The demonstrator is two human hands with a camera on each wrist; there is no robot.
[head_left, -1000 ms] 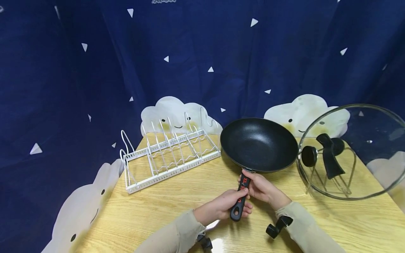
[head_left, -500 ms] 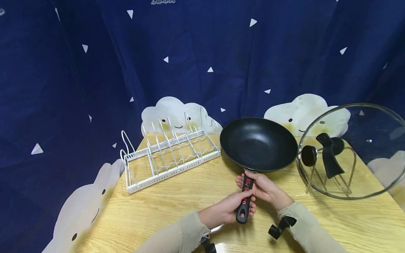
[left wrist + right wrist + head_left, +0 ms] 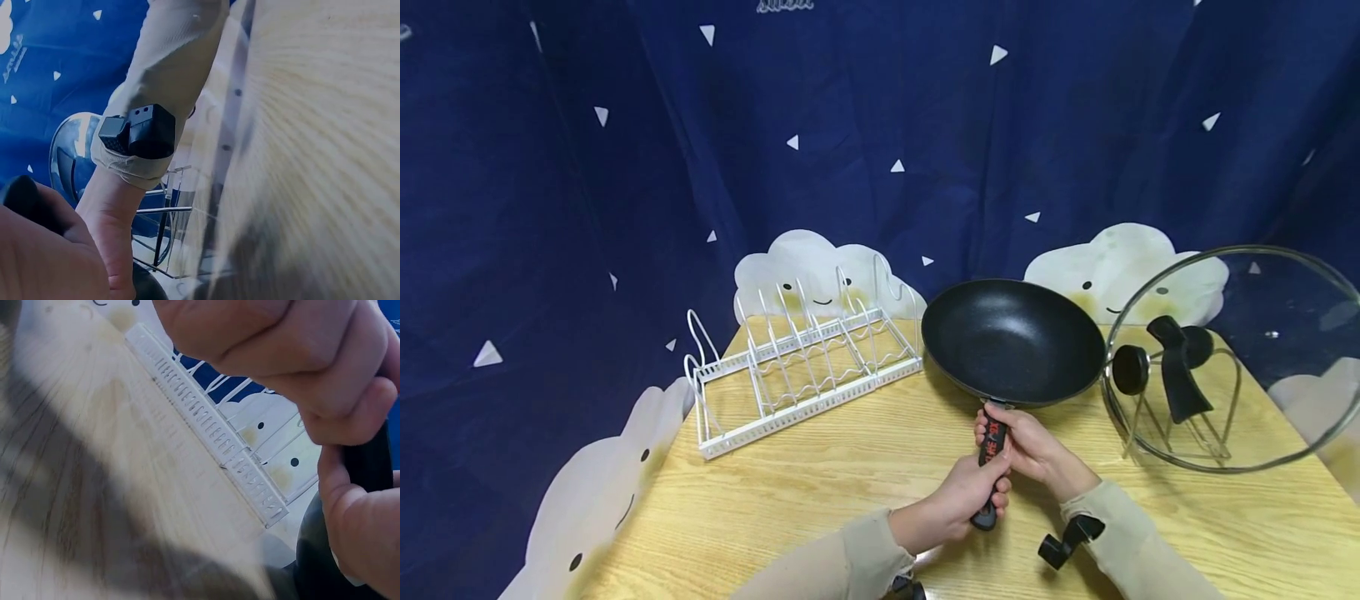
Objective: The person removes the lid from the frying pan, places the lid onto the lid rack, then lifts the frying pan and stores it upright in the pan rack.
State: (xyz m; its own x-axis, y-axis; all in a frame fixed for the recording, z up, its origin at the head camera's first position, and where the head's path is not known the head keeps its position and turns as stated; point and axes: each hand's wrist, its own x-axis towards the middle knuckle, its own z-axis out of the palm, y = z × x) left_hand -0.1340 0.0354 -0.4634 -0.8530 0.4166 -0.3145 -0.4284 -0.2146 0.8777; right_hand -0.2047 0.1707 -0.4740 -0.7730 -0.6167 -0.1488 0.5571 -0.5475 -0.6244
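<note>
A black wok (image 3: 1011, 342) stands in the middle of the head view, its bowl facing up and tilted slightly toward me. Its long black handle (image 3: 992, 437) with red lettering points back toward me. My left hand (image 3: 973, 496) grips the handle's near part, thumb along the top; the tip of the handle shows below it. Closer to the bowl, my right hand (image 3: 1028, 446) holds the handle from the right, thumb on top. In the right wrist view the curled fingers of the left hand (image 3: 300, 362) sit just above the right hand (image 3: 362, 528). Part of the handle is hidden by both hands.
To the left of the wok stands a white wire rack (image 3: 805, 375) with upright dividers. A large glass lid (image 3: 1255, 450) stands on edge in a metal stand (image 3: 1232, 408) at the right, with a black-handled item (image 3: 1183, 379) beside it. A wooden table (image 3: 790, 517) bears everything.
The near end of the handle has swung to the right, and my left hand has moved right with it, its fingers now wrapped further round. The wok's bowl has barely moved.
</note>
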